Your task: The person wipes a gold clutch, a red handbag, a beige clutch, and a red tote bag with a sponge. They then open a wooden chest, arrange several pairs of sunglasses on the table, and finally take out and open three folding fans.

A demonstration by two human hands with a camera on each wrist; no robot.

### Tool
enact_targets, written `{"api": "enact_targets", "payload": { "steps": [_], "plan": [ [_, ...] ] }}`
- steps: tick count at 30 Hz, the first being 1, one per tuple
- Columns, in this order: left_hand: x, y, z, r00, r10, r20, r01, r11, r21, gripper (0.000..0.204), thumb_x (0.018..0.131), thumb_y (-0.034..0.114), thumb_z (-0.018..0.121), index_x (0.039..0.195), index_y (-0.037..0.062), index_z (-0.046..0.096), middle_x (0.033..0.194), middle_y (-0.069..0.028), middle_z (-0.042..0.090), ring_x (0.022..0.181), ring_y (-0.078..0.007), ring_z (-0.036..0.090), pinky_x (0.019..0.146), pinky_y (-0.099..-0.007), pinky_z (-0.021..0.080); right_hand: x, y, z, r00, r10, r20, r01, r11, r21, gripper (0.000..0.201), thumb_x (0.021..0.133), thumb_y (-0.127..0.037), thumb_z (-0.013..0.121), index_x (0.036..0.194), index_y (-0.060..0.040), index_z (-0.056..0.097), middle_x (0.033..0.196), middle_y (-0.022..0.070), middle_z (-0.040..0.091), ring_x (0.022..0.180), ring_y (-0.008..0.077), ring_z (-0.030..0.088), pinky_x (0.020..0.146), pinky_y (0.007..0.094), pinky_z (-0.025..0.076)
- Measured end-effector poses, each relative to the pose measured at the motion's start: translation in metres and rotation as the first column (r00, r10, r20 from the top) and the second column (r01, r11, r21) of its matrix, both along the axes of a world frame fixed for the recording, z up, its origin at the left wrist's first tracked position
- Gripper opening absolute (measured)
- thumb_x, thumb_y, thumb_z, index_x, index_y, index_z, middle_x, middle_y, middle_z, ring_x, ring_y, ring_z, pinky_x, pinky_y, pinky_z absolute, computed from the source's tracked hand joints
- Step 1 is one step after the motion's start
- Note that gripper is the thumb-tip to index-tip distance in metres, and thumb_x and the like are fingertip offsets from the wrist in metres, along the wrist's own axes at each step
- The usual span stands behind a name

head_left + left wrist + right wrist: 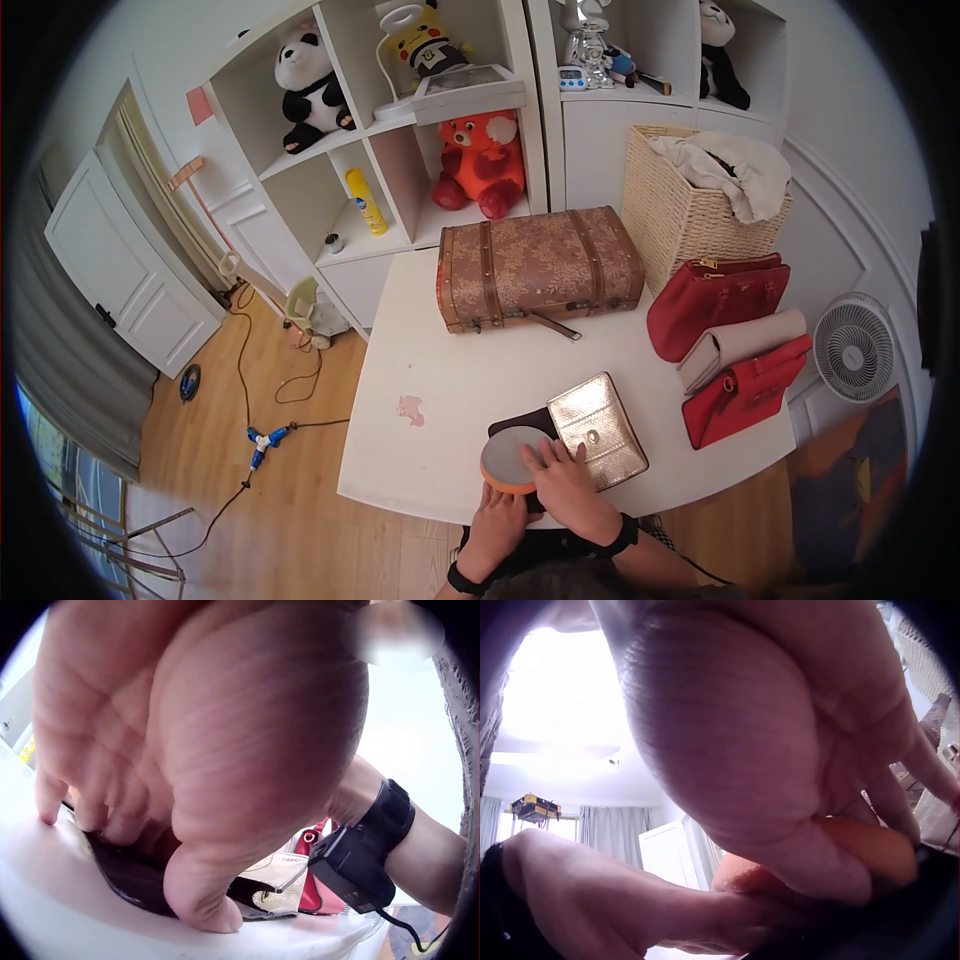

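Observation:
A round grey-topped thing with an orange side (508,458) lies on a dark flat item (535,421) near the table's front edge. My right hand (568,490) holds the round thing, its fingers spread over the top at the right; in the right wrist view the thumb lies against the orange side (881,851). At its front edge, my left hand (500,525) rests low. The left wrist view shows my left hand (172,735) pressing down, fingertips and thumb at the dark item (131,881). A shiny gold bag (600,425) lies just right of them.
A brown patterned suitcase (540,265) stands at the back of the white table (400,350). On the right are a dark red bag (700,305), a pale pink bag (735,348) and a red bag (745,395). Behind them stands a woven basket (665,220); a fan (853,347) is far right.

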State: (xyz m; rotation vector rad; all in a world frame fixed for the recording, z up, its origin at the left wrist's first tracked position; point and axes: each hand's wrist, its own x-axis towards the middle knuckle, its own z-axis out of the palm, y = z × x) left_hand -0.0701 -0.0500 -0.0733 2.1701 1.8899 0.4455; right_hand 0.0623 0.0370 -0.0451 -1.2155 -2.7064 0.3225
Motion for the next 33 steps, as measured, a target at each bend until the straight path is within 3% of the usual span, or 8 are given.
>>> {"api": "enact_targets", "payload": {
  "steps": [6, 14, 20, 22, 24, 26, 29, 33],
  "plan": [
    [-0.003, -0.001, -0.013, 0.999, -0.033, 0.001, 0.033, 0.999, 0.013, 0.067, 0.083, 0.031, 0.072, 0.134, -0.0051, 0.047, 0.133, -0.0229, 0.053, 0.13, -0.0404, 0.046, 0.114, -0.0535, 0.031, 0.021, -0.003, 0.013, 0.996, 0.089, -0.007, -0.09, 0.995, -0.049, 0.058, 0.085, -0.003, 0.053, 0.142, -0.0019, 0.044, 0.136, 0.0248, 0.052, 0.124, 0.0375, 0.053, 0.106, 0.0634, 0.033],
    [-0.009, 0.0, -0.016, 0.925, 0.046, 0.377, -0.04, 0.999, -0.024, 0.073, 0.081, 0.022, 0.076, 0.141, -0.0002, 0.04, 0.147, -0.0251, 0.04, 0.14, -0.0421, 0.035, 0.113, -0.0545, 0.032, 0.044, -0.014, 0.019, 0.986, 0.163, -0.026, -0.163, 0.986, -0.037, 0.063, 0.082, -0.001, 0.058, 0.144, -0.0027, 0.042, 0.135, 0.0253, 0.054, 0.124, 0.0324, 0.056, 0.108, 0.0512, 0.037],
    [-0.012, 0.002, -0.011, 0.943, 0.04, 0.329, -0.063, 0.996, 0.059, 0.07, 0.082, 0.012, 0.072, 0.142, 0.0002, 0.039, 0.156, -0.0237, 0.028, 0.141, -0.0423, 0.033, 0.112, -0.0533, 0.033, 0.067, -0.019, 0.031, 0.96, 0.223, -0.169, -0.249, 0.956, -0.154, 0.065, 0.081, -0.003, 0.063, 0.143, -0.0048, 0.044, 0.13, 0.022, 0.059, 0.117, 0.0329, 0.06, 0.103, 0.0463, 0.041],
    [-0.01, 0.002, -0.003, 0.937, 0.059, 0.344, -0.074, 0.997, 0.03, 0.068, 0.083, 0.012, 0.071, 0.143, 0.0015, 0.04, 0.156, -0.0231, 0.028, 0.142, -0.0422, 0.032, 0.112, -0.0532, 0.033, 0.077, -0.018, 0.044, 0.95, 0.267, -0.162, -0.312, 0.847, -0.431, 0.063, 0.08, -0.002, 0.062, 0.141, -0.0079, 0.048, 0.132, 0.0178, 0.059, 0.112, 0.0327, 0.061, 0.101, 0.045, 0.043],
    [-0.009, 0.002, 0.002, 0.93, 0.076, 0.36, -0.084, 0.996, 0.007, 0.067, 0.084, 0.011, 0.07, 0.143, 0.0027, 0.041, 0.156, -0.0225, 0.028, 0.142, -0.0422, 0.031, 0.113, -0.0531, 0.033, 0.085, -0.018, 0.062, 0.947, 0.239, -0.213, -0.313, 0.835, -0.453, 0.062, 0.08, -0.002, 0.063, 0.14, -0.0074, 0.049, 0.133, 0.018, 0.058, 0.114, 0.0343, 0.06, 0.101, 0.0452, 0.044],
    [-0.009, 0.002, 0.0, 0.974, 0.045, 0.221, -0.048, 0.999, 0.007, 0.061, 0.085, 0.015, 0.07, 0.141, 0.0104, 0.048, 0.157, -0.0215, 0.027, 0.143, -0.0407, 0.03, 0.113, -0.0526, 0.032, 0.092, -0.019, 0.082, 0.941, 0.214, -0.261, -0.318, 0.822, -0.473, 0.061, 0.08, -0.002, 0.063, 0.139, -0.0069, 0.05, 0.133, 0.0182, 0.058, 0.115, 0.0358, 0.058, 0.101, 0.0454, 0.044],
    [-0.006, 0.0, 0.006, 0.981, 0.019, 0.196, -0.024, 0.999, 0.024, 0.055, 0.085, 0.021, 0.071, 0.138, 0.0183, 0.055, 0.157, -0.0208, 0.027, 0.144, -0.0396, 0.029, 0.113, -0.0528, 0.032, 0.101, -0.014, 0.093, 0.931, 0.047, -0.361, -0.1, 0.987, -0.129, 0.061, 0.076, 0.003, 0.062, 0.135, -0.0089, 0.054, 0.138, 0.0182, 0.054, 0.122, 0.0385, 0.054, 0.105, 0.0445, 0.043],
    [0.002, 0.0, 0.012, 0.996, 0.002, 0.091, -0.002, 1.0, 0.006, 0.059, 0.08, 0.03, 0.076, 0.135, 0.0194, 0.058, 0.157, -0.0205, 0.026, 0.145, -0.0419, 0.026, 0.113, -0.0551, 0.03, 0.105, -0.002, 0.072, 0.962, -0.213, -0.169, 0.242, 0.954, 0.178, 0.061, 0.076, 0.008, 0.058, 0.134, -0.0095, 0.055, 0.14, 0.0182, 0.052, 0.128, 0.0417, 0.047, 0.107, 0.0456, 0.04]
  ]
}}
